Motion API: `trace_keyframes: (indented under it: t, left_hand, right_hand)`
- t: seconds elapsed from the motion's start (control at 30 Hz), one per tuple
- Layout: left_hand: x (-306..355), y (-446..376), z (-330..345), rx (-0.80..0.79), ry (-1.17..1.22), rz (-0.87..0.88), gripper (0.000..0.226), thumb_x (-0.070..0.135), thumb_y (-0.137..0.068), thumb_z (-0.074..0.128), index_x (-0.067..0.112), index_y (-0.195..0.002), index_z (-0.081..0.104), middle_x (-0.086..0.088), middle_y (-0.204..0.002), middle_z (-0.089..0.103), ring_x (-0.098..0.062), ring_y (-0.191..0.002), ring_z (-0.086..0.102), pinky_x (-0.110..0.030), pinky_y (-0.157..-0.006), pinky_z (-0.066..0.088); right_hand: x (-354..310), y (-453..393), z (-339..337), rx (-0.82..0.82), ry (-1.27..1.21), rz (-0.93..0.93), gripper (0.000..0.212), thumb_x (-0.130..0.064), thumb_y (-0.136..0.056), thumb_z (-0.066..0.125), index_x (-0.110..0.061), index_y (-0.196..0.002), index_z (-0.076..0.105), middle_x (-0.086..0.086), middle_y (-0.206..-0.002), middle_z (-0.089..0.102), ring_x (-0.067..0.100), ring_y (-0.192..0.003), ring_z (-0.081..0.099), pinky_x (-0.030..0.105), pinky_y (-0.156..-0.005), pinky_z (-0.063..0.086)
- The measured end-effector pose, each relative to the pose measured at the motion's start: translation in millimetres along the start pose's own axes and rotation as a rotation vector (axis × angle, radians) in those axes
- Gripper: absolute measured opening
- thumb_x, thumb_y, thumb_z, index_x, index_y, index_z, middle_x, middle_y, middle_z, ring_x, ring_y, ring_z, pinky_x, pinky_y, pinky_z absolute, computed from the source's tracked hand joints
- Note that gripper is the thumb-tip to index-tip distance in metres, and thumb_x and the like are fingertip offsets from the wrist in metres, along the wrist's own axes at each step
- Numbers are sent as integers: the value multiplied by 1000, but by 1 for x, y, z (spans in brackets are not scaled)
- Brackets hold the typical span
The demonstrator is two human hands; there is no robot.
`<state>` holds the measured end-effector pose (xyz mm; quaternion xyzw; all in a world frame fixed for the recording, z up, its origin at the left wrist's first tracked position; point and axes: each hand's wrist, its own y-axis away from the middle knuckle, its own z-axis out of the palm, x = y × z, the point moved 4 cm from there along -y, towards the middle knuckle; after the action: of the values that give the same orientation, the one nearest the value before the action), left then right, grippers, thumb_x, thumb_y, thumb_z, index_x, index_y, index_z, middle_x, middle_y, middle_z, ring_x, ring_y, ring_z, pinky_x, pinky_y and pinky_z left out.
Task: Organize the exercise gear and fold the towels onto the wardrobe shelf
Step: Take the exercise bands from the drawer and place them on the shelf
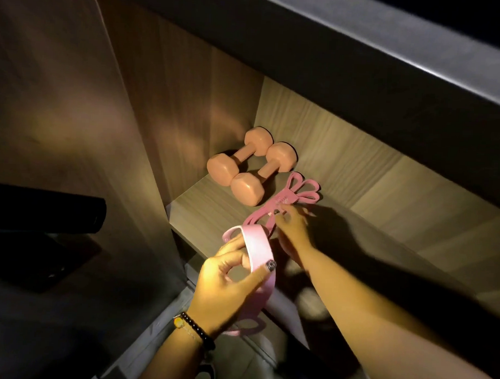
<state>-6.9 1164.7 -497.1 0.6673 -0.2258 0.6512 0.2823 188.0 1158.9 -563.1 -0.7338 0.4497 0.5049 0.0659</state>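
Note:
Two peach dumbbells (251, 163) lie side by side in the back left corner of the wooden wardrobe shelf (202, 207). Just right of them a folded dark pink resistance band (288, 198) lies on the shelf, its loops fanned toward the back wall. My right hand (293, 228) rests on this band's near end, fingers lightly curled over it. My left hand (227, 285), a beaded bracelet at its wrist, grips a wide light pink band (259, 247) in front of the shelf edge; the band's lower loops hang below the hand.
The wardrobe's side panel (149, 113) stands left of the shelf and a dark upper board (363, 51) overhangs it. A black object (41, 209) juts out at the far left. Grey fabric (162, 328) lies below the shelf. The shelf's right part is in shadow.

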Motion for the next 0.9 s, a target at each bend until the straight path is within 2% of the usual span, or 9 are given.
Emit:
trace_keyframes:
  t: [0.07, 0.17, 0.33, 0.43, 0.57, 0.67, 0.77, 0.83, 0.9]
  left_hand:
    - [9, 1, -5, 48, 124, 39, 35, 21, -73, 69, -14, -68, 63, -11, -104, 71, -17, -114, 61, -37, -96, 49]
    - [13, -8, -3, 89, 287, -6, 49, 24, -71, 67, -24, -63, 57, -22, -88, 69, -11, -105, 64, -37, -92, 46]
    - [18, -26, 1, 149, 393, -75, 52, 25, -65, 68, -25, -71, 59, -4, -82, 74, 10, -96, 61, -18, -86, 46]
    - [16, -33, 5, 184, 482, -121, 39, 22, -61, 71, -13, -79, 67, -5, -92, 74, -6, -101, 64, -29, -92, 47]
    - [14, -42, 10, 209, 827, -201, 50, 16, -62, 74, -3, -108, 64, -11, -94, 73, -22, -88, 70, -31, -76, 59]
    - [9, -54, 21, 273, 1049, -311, 52, 11, -76, 68, 0, -125, 54, -17, -94, 73, -24, -81, 73, -34, -68, 61]
    - [-2, -67, 19, 448, 1012, -333, 41, 4, -94, 53, 8, -134, 42, -15, -90, 66, -16, -60, 71, -24, -53, 57]
    - [-13, -79, 9, 492, 714, -378, 20, 5, -97, 50, 10, -116, 49, -17, -100, 64, -15, -68, 69, -27, -68, 57]
    - [-23, -90, -7, 492, 560, -360, 32, 4, -96, 51, 11, -126, 46, -11, -105, 64, -16, -86, 68, -33, -82, 57]
  right_hand:
    - [2, 21, -11, 89, -237, 14, 12, -17, -99, 48, -15, -101, 60, 8, -103, 62, 23, -99, 61, 26, -76, 48]
    - [12, 64, -21, -66, -461, 134, 27, -17, -102, 41, -9, -96, 66, 6, -86, 72, 21, -80, 69, 29, -70, 56]
    - [30, 111, -29, -323, -276, 27, 13, -28, -99, 48, -27, -102, 61, 2, -111, 63, 18, -104, 60, 34, -96, 47]
    - [17, 116, -29, -369, -288, -69, 29, -13, -92, 57, -29, -76, 75, -5, -82, 71, 9, -82, 64, 22, -77, 49]
    - [7, 110, -44, -449, -482, -106, 14, -17, -79, 61, -9, -82, 71, 13, -68, 71, 26, -59, 69, 29, -59, 58]
    - [11, 98, -60, -418, -325, -113, 22, -26, -72, 67, -13, -90, 68, 4, -64, 68, 16, -45, 60, 28, -46, 53]
    - [21, 94, -69, -413, -48, -191, 35, -28, -69, 82, -26, -101, 67, -4, -90, 72, 7, -71, 67, 18, -60, 51]
    - [29, 93, -75, -370, 112, -222, 47, -28, -69, 85, -35, -108, 61, -10, -101, 68, 5, -91, 66, 16, -69, 52]
    - [39, 95, -78, -329, 212, -248, 53, -25, -71, 84, -47, -108, 53, -19, -105, 62, 0, -95, 63, 11, -69, 51]
